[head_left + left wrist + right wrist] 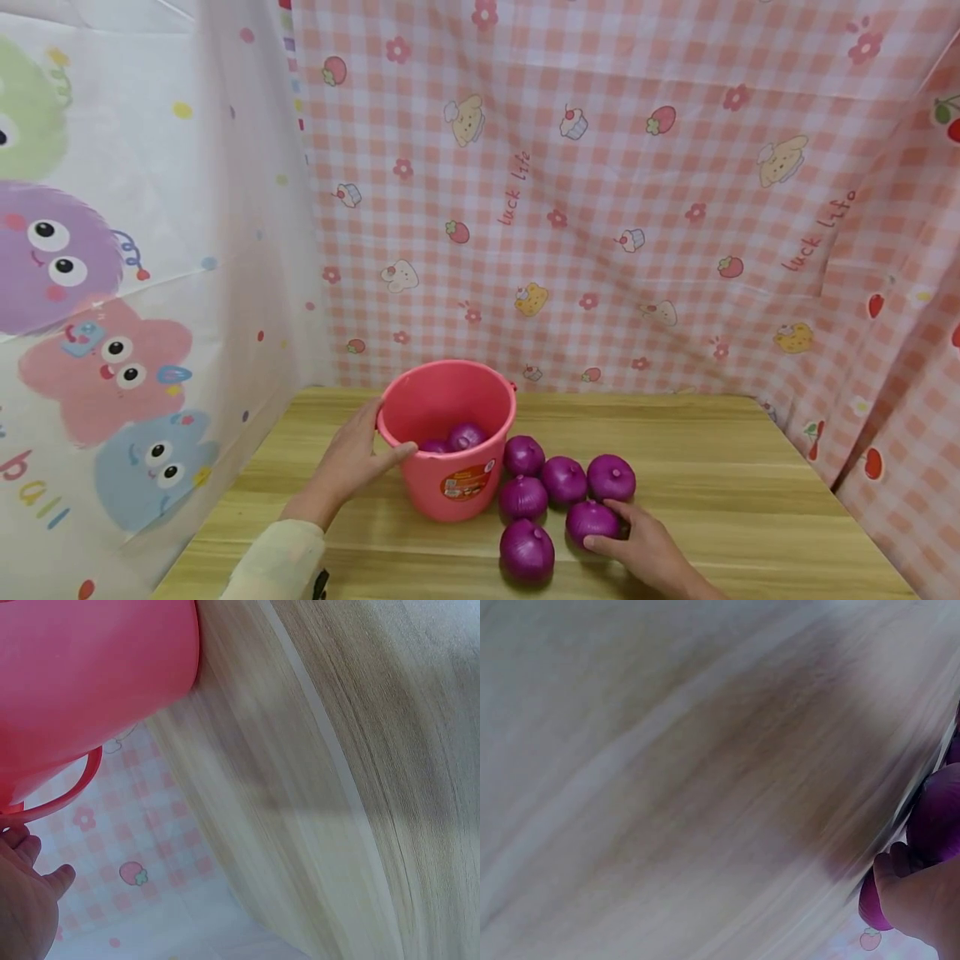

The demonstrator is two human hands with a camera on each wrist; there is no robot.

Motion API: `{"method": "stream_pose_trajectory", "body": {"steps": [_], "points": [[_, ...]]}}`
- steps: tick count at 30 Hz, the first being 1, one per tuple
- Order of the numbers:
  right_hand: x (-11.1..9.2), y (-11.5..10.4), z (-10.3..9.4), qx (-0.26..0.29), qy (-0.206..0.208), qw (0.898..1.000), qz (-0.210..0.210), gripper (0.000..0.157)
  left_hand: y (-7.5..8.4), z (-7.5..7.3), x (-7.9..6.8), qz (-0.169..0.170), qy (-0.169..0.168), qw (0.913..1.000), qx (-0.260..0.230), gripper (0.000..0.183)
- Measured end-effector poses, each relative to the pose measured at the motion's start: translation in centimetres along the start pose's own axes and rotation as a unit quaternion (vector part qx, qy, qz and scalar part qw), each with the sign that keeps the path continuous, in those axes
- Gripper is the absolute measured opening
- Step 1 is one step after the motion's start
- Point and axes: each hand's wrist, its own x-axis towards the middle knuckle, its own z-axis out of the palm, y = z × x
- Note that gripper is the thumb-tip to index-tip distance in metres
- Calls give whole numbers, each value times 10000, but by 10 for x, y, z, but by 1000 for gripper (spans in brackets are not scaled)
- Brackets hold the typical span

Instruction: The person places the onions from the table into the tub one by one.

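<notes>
A pink bucket (420,479) stands on the table with two purple onions (467,435) showing inside it. My left hand (352,462) grips its left rim, thumb over the near edge; the left wrist view shows that hand (26,900) beside the bucket's curved handle (71,793). To the right of the bucket, several purple onions (523,498) sit in a loose group. My right hand (647,546) holds the nearest right onion (589,523), with thumb in front and fingers behind. In the right wrist view the hand (922,900) partly hides onions at the right edge.
The wood-grain table (720,483) reaches back to a pink checked curtain (600,167). A white cloth with cartoon figures (247,208) hangs along the left side. One onion (527,552) sits nearest the front, and another (611,477) lies just behind the held one.
</notes>
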Motion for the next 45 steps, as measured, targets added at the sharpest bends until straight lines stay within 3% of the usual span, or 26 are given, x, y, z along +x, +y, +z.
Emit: {"method": "stream_pose_trajectory", "body": {"steps": [13,19,31,45], "points": [[2,-16,-1,262,64,9993,-240,76,0,1,-1,-27,32,10000,-21,99],[5,-27,-3,484,124,9987,-51,78,-2,2,1,-24,74,10000,-34,99],[22,-51,-7,872,452,9941,-455,74,-1,2,0,-9,62,9999,-122,98],[39,-79,-11,863,477,9945,-364,80,-2,3,0,-70,77,9998,-145,98]]}}
